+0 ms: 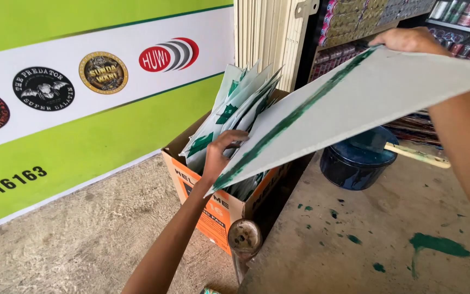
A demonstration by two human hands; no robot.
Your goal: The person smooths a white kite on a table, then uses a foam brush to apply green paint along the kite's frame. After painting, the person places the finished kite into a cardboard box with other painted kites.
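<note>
- The person holds a large white sheet [354, 103] with both hands, tilted, its low corner over the box [221, 209] and its high edge up by the shelves [354, 22].
- A broad green paint stripe runs along the sheet from the low corner to the top edge.
- The left hand [221, 149] is closed on the sheet's lower left edge, fingers curled over it, right above the box's open top.
- The right hand [409, 39] grips the sheet's upper edge, fingers over the top; the forearm runs down the right side of the view.
- The box is brown and orange cardboard, standing on the floor [82, 234] against the edge of the table [365, 239].
- The box is filled with upright white sheets [235, 103] marked with green, fanned out and sticking up above its rim.
- A dark blue bucket [354, 160] sits on the table under the held sheet; a pale stick [417, 155] lies across its rim, pointing right.
- Green paint smears and drops mark the table top, the largest at the right.
- A round tin [244, 237] stands at the table's near corner, just beside the box.
- A green and white banner [82, 98] with round emblems covers the wall to the left.
</note>
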